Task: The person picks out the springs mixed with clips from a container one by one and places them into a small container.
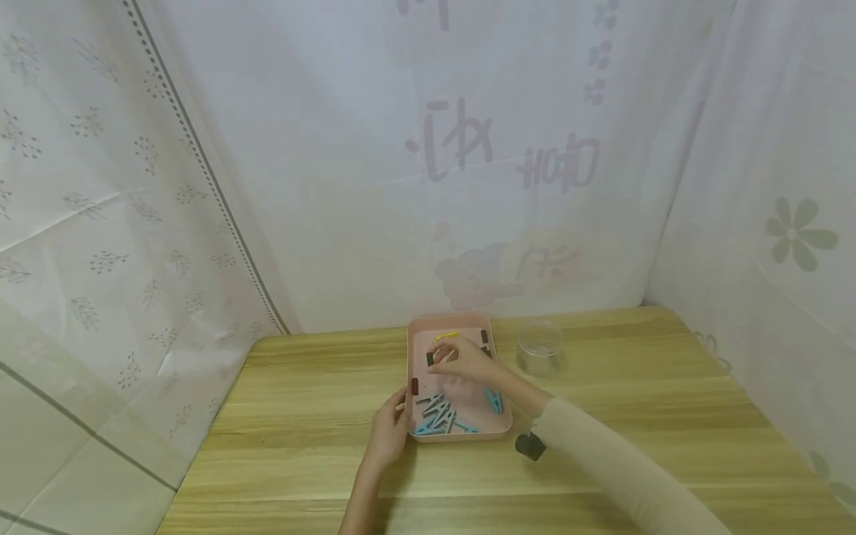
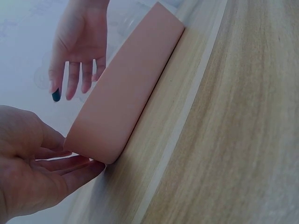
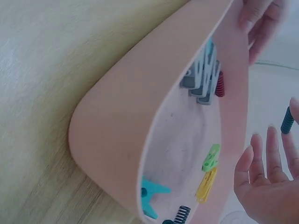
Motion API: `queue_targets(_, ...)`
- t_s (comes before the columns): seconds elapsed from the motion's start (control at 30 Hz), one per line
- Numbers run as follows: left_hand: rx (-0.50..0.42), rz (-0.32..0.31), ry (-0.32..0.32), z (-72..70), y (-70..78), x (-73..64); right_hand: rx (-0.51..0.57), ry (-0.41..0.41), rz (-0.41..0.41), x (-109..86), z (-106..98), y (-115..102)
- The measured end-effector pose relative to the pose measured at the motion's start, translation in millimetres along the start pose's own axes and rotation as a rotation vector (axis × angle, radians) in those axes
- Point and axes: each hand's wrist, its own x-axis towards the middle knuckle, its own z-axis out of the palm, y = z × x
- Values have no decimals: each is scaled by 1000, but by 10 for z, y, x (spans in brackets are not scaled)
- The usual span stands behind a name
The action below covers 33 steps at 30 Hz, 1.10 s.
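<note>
My right hand [image 1: 468,360] pinches a dark green coil spring [image 3: 287,120] between thumb and fingertip, above the pink tray [image 1: 459,436]. At the tray's near left corner, my left hand [image 1: 390,429] grips the wall, thumb by the rim and fingers along the outside. Several blue-and-grey clothespins [image 1: 438,414] lie in the tray's near end. A red spring [image 3: 220,85] rests by the left wall. Toward the far end are a green clip [image 3: 211,157] and a yellow clip [image 3: 206,185]. A blue clothespin [image 3: 152,196] and a black spring [image 3: 182,214] sit along the right side.
A clear round container [image 1: 539,345] stands on the wooden table [image 1: 301,401], right of the tray. The black wrist camera [image 1: 530,446] hangs under my right forearm. Printed curtains [image 1: 334,186] enclose the table at the back and sides.
</note>
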Motion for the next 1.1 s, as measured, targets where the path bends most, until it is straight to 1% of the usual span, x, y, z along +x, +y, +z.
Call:
queue_targets(0.1, -4, 3, 1, 0, 9, -4, 20, 30, 15, -7, -13, -2)
queue_targets(0.27, -14, 1, 4, -3, 14, -12, 27, 65, -3, -21, -42, -5)
queue_targets(0.37, -12, 13, 8, -7, 10, -23, 25, 92, -2, -17, -55, 8)
queue_targets(0.5, 4, 31, 14, -8, 6, -24, 52, 134, 20, -5, -82, 38)
queue_targets(0.6, 15, 23, 17, -3, 0, -10, 69, 146, 24, -2, -101, 61)
queue_targets(0.77, 29, 20, 22, 0, -14, 7, 60, 154, 8, -26, -114, 61)
queue_targets(0.9, 29, 12, 24, 1, -11, 6, 53, 189, -9, -48, -124, 63)
queue_targets(1.0, 35, -12, 30, 1, -2, 2, 84, 223, 3, -50, -137, 85)
queue_targets(1.1, 40, -15, 32, 4, 4, -7, 115, 237, 33, -67, -163, 97)
